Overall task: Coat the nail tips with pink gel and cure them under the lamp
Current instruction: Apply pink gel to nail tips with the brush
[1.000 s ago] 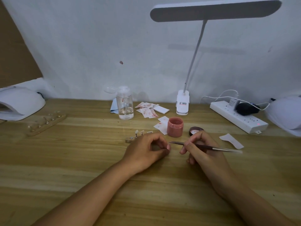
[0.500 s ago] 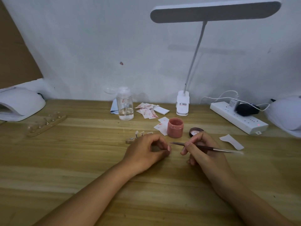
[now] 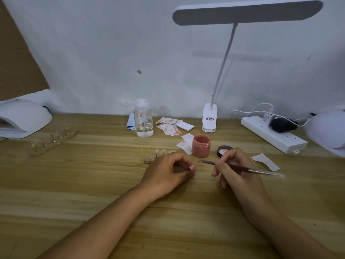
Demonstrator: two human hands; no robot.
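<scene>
- Currently the coating step, I'd judge: right hand (image 3: 237, 171) pinches the brush (image 3: 240, 167), tip aimed at the left hand (image 3: 168, 172).
- Left hand is curled, thumb to forefinger; can't tell if a nail tip sits between them.
- Nail tip holder (image 3: 155, 158) is just beyond the left hand; open pink gel jar (image 3: 201, 145) lies beyond the gap between the hands.
- Next probably needs a light, steady stroke.
- Curing lamp (image 3: 24, 118) is far left of the left hand.
- Wooden table (image 3: 93, 184), white wall (image 3: 112, 53), desk lamp (image 3: 246, 12) overhead.
</scene>
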